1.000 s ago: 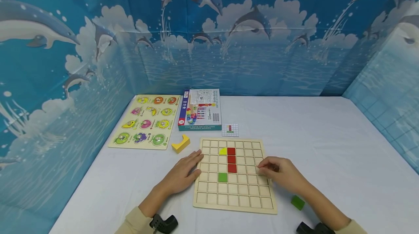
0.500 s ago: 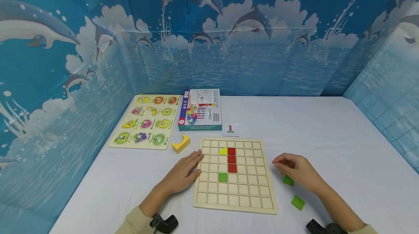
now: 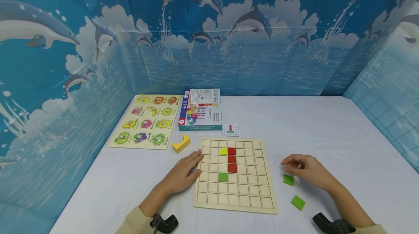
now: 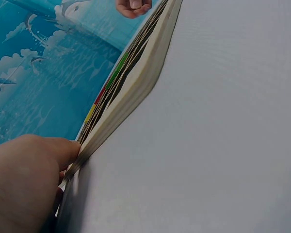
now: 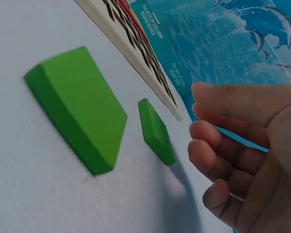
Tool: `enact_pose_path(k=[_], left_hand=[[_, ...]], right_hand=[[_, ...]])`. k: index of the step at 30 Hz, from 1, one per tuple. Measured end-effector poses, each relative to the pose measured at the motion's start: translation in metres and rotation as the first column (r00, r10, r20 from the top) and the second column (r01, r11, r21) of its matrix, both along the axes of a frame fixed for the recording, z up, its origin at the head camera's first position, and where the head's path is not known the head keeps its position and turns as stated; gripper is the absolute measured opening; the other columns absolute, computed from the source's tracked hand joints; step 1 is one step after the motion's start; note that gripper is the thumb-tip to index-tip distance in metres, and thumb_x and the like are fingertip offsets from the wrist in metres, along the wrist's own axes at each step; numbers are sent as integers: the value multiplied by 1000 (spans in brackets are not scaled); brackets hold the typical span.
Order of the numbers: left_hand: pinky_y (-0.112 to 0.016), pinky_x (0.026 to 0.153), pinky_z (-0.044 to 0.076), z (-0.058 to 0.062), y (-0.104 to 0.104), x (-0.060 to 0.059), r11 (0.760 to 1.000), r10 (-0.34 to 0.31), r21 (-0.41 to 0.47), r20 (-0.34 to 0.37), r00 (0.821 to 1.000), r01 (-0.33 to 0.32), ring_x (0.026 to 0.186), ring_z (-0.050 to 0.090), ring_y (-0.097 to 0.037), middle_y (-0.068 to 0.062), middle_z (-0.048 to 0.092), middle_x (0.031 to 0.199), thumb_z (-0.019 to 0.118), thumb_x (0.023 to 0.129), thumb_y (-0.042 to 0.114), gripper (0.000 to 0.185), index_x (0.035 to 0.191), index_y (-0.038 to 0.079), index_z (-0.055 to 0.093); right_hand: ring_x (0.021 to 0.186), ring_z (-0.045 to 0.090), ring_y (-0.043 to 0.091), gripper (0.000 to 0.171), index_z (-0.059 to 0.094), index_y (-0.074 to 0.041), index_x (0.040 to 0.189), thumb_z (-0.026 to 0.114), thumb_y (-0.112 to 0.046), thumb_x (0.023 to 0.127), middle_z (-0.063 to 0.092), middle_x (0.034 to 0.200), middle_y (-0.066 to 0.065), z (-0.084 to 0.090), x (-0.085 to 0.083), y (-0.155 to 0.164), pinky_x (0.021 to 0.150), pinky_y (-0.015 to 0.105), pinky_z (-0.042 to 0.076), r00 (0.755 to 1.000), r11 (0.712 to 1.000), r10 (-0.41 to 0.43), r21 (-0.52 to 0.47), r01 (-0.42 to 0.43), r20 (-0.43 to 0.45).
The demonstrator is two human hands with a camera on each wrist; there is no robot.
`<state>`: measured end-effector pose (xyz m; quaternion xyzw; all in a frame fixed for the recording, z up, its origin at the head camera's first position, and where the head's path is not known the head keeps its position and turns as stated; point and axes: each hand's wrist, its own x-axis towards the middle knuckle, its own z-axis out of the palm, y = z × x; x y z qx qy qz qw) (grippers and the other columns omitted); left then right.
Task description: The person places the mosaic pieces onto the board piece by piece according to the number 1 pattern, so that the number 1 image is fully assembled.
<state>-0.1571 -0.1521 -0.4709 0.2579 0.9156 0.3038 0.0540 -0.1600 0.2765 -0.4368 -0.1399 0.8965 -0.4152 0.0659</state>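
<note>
My left hand [image 3: 181,172] lies along the left edge of a wooden grid board [image 3: 248,190], its fingers fairly straight and its fingertips and thumb at the rim. Set in the board are a yellow quarter-round piece [image 3: 223,151], a column of red squares [image 3: 231,159] and one green square [image 3: 223,177]. Off the board's right side, my right hand [image 3: 306,168] hovers with loosely curled fingers; nothing shows between them. Just below its thumb is a green square block [image 3: 288,180]. Closer to me lies a second green block [image 5: 80,111], large in the right wrist view.
Behind the board lies a small pattern card [image 3: 230,129], near a bead-toy box [image 3: 200,110]. A fruit puzzle board [image 3: 144,122] is at the back left, with a yellow arch block [image 3: 180,143] beside it. A dolphin-print cloth [image 3: 245,67] surrounds the white table [image 3: 327,128].
My right hand has moved right, from over the board's right edge to beside it, uncovering the green block farther from me. My left hand and the pieces on the board stay put.
</note>
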Motion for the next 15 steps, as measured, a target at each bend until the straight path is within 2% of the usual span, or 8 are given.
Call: enact_pose_path(k=[6, 15], left_hand=[[-46, 117, 20, -1, 0, 0, 1000, -1, -3, -1, 1000, 1, 146, 19, -18, 0, 25, 160, 46, 103, 33, 55, 152, 12, 35], [-46, 117, 20, -1, -1, 0, 1000, -1, -3, -3, 1000, 1, 146, 19, -17, 0, 24, 160, 46, 103, 33, 55, 153, 12, 35]], right_hand=[[69, 51, 12, 28, 70, -4, 100, 79, -23, 82, 59, 81, 4, -3, -1, 3, 57, 25, 44, 994, 998, 66, 5, -67, 85], [67, 48, 11, 40, 68, -3, 101, 86, -26, 74, 56, 83, 5, -6, 0, 4, 57, 26, 43, 986, 993, 113, 5, -115, 124]])
